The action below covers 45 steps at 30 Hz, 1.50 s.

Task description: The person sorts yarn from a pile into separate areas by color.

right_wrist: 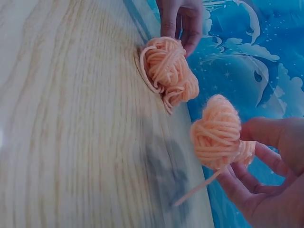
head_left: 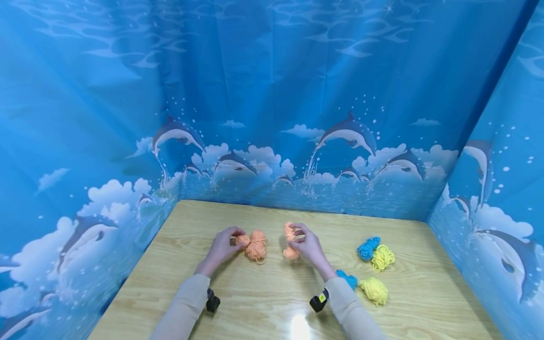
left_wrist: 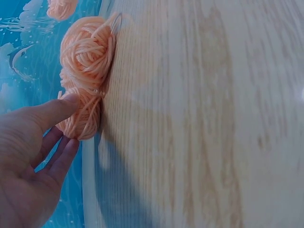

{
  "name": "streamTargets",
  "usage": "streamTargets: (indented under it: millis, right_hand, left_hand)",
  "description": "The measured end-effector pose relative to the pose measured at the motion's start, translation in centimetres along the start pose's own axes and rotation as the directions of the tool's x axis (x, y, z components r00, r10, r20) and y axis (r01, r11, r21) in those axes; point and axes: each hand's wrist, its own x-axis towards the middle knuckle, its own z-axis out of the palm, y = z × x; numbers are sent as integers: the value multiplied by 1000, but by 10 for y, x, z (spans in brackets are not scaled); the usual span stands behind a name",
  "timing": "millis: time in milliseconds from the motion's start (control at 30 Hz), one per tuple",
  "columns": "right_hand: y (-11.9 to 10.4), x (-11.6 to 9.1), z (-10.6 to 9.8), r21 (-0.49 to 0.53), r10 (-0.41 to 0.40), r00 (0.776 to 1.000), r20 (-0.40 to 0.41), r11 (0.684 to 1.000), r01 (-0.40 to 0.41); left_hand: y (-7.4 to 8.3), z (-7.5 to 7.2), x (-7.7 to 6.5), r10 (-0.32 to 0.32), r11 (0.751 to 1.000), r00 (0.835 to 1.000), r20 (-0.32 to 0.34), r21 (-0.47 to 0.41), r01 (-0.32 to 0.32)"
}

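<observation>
My left hand (head_left: 225,244) pinches one end of a peach yarn bundle (head_left: 257,246) that lies on the table; thumb and fingertips meet its smaller lobe in the left wrist view. A fatter wound lobe sits beside it, and a loose strand loops out. To the right, my right hand (head_left: 308,243) holds a second peach yarn bundle (right_wrist: 216,133) between thumb and fingers. This one is lifted off the table, with a shadow below and a loose tail hanging from it. Part of it is hidden by the fingers.
On the right of the wooden table (head_left: 272,293) lie blue yarn (head_left: 368,248) touching yellow yarn (head_left: 383,258). Nearer, another blue yarn (head_left: 347,279), partly behind the right forearm, lies beside a yellow yarn ball (head_left: 374,291). A dolphin-print curtain (head_left: 263,118) stands behind the table.
</observation>
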Motion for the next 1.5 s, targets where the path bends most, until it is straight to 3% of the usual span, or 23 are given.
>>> streamTargets:
  millis: [267, 567, 867, 1100, 1500]
  right_hand:
    - [0, 2, 8, -20, 29, 999, 35, 999, -28]
    - [2, 4, 17, -19, 5, 999, 51, 1000, -4]
    - [10, 9, 22, -131, 78, 993, 88, 989, -66]
    - [6, 8, 25, -99, 137, 982, 129, 987, -125]
    - [1, 11, 34, -78, 122, 974, 192, 991, -108]
  left_hand:
    - [0, 0, 0, -3, 1000, 1000, 1, 7, 3]
    - [1, 0, 0, 1, 1000, 1000, 4, 10, -1]
    - [1, 0, 0, -4, 1000, 1000, 5, 12, 4]
    - [2, 0, -1, -13, 1000, 1000, 3, 3, 13]
    - [1, 0, 0, 7, 1000, 1000, 1, 6, -7]
